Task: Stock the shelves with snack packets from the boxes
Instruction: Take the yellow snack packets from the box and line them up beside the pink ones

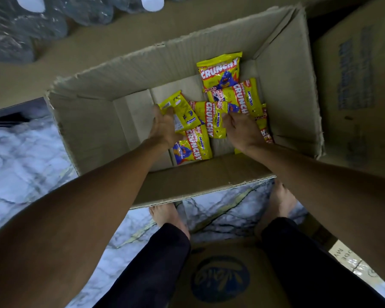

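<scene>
An open cardboard box (93, 121) stands on the floor below me, nearly empty. Several yellow snack packets lie on its bottom towards the right, one leaning on the far wall (220, 70). Both my arms reach down into the box. My left hand (165, 127) grips a yellow packet (180, 107) shown back side up. My right hand (242, 130) has its fingers on another yellow packet (216, 121) in the middle of the pile. More packets lie partly hidden under both hands.
A second cardboard box (353, 85) stands close on the right. Another box with a blue logo (220, 278) sits between my legs. Wrapped water bottles (31, 25) lie at the top left. My bare feet rest on a marble floor (20, 163).
</scene>
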A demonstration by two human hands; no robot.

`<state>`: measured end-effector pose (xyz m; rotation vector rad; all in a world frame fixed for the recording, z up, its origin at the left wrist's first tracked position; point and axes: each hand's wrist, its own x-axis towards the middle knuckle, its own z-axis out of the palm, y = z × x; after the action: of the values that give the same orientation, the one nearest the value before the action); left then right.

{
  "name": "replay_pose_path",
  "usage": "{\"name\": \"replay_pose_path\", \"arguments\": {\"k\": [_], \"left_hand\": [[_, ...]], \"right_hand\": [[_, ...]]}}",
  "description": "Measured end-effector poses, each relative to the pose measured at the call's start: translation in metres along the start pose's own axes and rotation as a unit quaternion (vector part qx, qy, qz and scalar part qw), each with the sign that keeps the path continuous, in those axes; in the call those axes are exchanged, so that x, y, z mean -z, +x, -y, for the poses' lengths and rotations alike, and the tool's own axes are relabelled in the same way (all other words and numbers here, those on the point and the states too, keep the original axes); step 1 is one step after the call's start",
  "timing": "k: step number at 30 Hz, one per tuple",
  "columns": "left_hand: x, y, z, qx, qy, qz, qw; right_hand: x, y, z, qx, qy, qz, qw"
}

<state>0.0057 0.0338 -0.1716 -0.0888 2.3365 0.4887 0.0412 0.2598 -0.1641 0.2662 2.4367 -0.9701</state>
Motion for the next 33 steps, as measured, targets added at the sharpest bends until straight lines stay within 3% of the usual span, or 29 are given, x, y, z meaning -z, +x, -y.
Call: {"name": "replay_pose_path", "arguments": {"k": [6, 11, 14, 21, 23, 27, 33], "left_hand": [[0.019, -0.019, -0.002, -0.004, -0.063, 0.019, 0.998], [0.024, -0.027, 0.007, 0.014, -0.226, -0.085, 0.970], [0.023, -0.024, 0.014, 0.051, -0.285, -0.081, 0.954], [0.025, -0.017, 0.024, 0.072, -0.265, -0.076, 0.959], [0.028, -0.017, 0.023, 0.064, -0.238, -0.074, 0.966], [0.038, -0.024, 0.019, 0.018, -0.169, -0.083, 0.982], [0.059, -0.058, -0.006, -0.009, -0.159, -0.094, 0.983]], "right_hand": [[0.007, -0.010, 0.011, -0.020, 0.008, 0.006, 1.000], [-0.002, -0.007, 0.012, -0.087, 0.053, 0.027, 0.994], [-0.011, 0.002, 0.011, -0.129, 0.088, 0.012, 0.988], [-0.031, 0.014, 0.018, -0.212, 0.155, -0.042, 0.964], [-0.033, 0.016, 0.024, -0.229, 0.129, -0.019, 0.965], [-0.025, 0.010, 0.036, -0.225, 0.037, 0.028, 0.973], [0.026, -0.032, 0.057, -0.192, 0.101, 0.003, 0.976]]}}
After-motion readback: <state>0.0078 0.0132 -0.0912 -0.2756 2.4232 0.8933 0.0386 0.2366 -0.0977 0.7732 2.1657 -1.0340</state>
